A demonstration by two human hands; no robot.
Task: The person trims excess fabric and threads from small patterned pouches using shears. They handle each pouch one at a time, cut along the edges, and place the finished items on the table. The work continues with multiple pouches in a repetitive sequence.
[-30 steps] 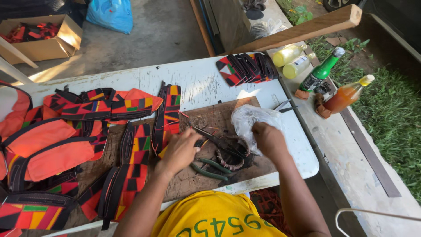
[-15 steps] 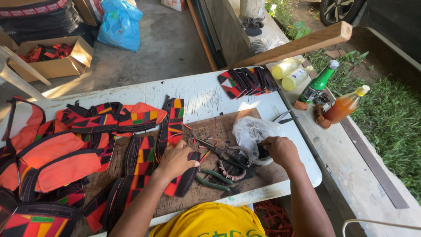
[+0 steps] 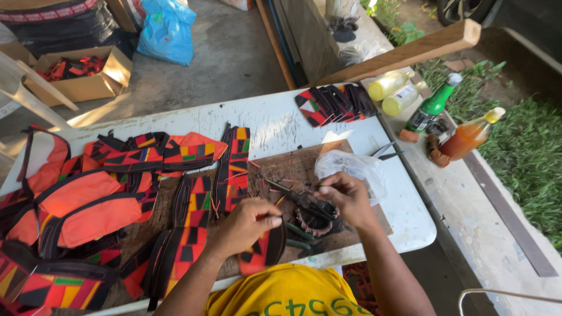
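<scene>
Counting: two yellow bottles [image 3: 393, 92], one green [image 3: 433, 106], one amber [image 3: 468, 136], ledge.

A white surface [image 3: 275, 120] carries a brown board [image 3: 293, 169] at centre, patterned fabric pieces [image 3: 333, 102] upper right, orange bags [image 3: 88, 205] left.

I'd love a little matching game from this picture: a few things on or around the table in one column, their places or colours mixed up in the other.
Things:
1. green bottle
2. blue bag
3. cardboard box
4. clear plastic bag

Places:
A. on the floor, holding red and black pieces
B. on the table by the right hand
C. on the ledge beside an orange bottle
D. on the floor, far side of the table

Pairs: 1-C, 2-D, 3-A, 4-B
</scene>
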